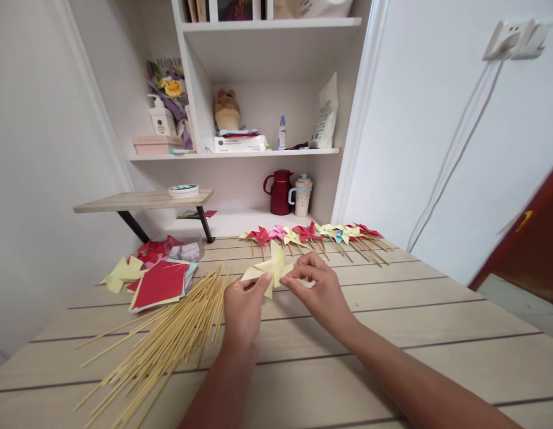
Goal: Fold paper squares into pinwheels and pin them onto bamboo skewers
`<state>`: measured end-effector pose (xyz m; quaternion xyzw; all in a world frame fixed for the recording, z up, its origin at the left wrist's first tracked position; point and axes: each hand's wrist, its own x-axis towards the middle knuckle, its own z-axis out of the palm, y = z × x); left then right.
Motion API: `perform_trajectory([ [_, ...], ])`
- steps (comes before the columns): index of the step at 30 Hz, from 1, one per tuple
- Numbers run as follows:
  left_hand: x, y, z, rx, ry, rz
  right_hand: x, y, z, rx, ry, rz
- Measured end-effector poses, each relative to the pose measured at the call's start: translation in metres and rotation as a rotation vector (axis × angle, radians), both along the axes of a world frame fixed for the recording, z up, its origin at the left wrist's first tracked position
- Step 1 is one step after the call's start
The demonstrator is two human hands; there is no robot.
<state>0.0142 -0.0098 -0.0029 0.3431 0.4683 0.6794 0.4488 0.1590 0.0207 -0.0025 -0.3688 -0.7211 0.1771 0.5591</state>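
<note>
Between my two hands, a little above the table, is a pale yellow paper pinwheel [276,261] with its blades spread. My left hand [246,301] pinches its lower left side between thumb and fingers. On the right side, the thumb and forefinger of my right hand [319,291] close on the pinwheel's edge. No stick shows on this pinwheel. A large bundle of thin wooden sticks [169,351] lies just left of my left hand. Farther left rests a stack of coloured paper squares [160,285], red on top.
Finished pinwheels on sticks [305,232] line the table's back edge. Another yellow pinwheel [122,273] lies at the left, near a clear plastic box [189,249] with small white pieces. Behind are a raised wooden stand [142,201], a red jug [280,193] and a cup [303,196].
</note>
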Motion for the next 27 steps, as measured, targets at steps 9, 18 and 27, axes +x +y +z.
perform_trajectory([
  [9,0.0024,-0.0014,0.0028,0.016,-0.002,0.026,-0.0004,-0.0002,0.0003,0.017,0.004,0.01],
  [18,0.0041,-0.0032,0.0054,0.01,0.001,0.031,-0.0012,-0.0004,0.0013,0.038,0.001,0.004],
  [27,0.0042,-0.0046,0.0049,-0.018,0.072,0.025,-0.0016,0.0003,-0.0006,0.026,0.002,-0.006],
])
